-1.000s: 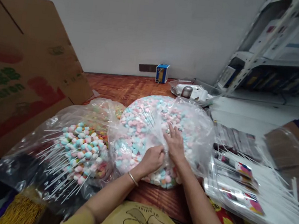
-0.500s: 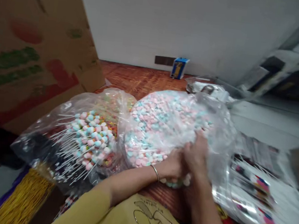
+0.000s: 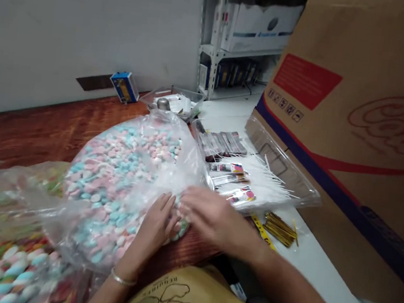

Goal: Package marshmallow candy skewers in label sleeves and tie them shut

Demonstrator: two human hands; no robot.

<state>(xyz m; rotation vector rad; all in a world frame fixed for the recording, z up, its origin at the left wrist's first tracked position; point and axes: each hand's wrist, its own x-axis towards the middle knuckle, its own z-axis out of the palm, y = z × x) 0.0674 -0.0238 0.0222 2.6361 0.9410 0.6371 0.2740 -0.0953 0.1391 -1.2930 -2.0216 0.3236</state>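
Note:
A big clear plastic bag (image 3: pixel 187 154) full of pink, blue and white marshmallows (image 3: pixel 111 175) lies on the table before me. My left hand (image 3: pixel 155 224), with a bangle at the wrist, rests on its near right side, fingers stretched forward and a little apart. My right hand (image 3: pixel 212 216) is close beside it, slightly blurred, with fingers curled at the bag's plastic; its fingertips are partly hidden. A few marshmallows show through the plastic between both hands.
More bagged marshmallows (image 3: pixel 2 270) lie at the lower left. On the right, a clear tray (image 3: pixel 306 197) carries white sticks (image 3: pixel 268 178) and wrapped packets, near gold twist ties (image 3: pixel 280 228). A tall carton (image 3: pixel 351 154) bounds the right; a blue box (image 3: pixel 124 87) stands by the wall.
The view has swung to the right, bringing in the carton and the twist ties. My hands, pressed together before, are now slightly apart at the bag's near right edge.

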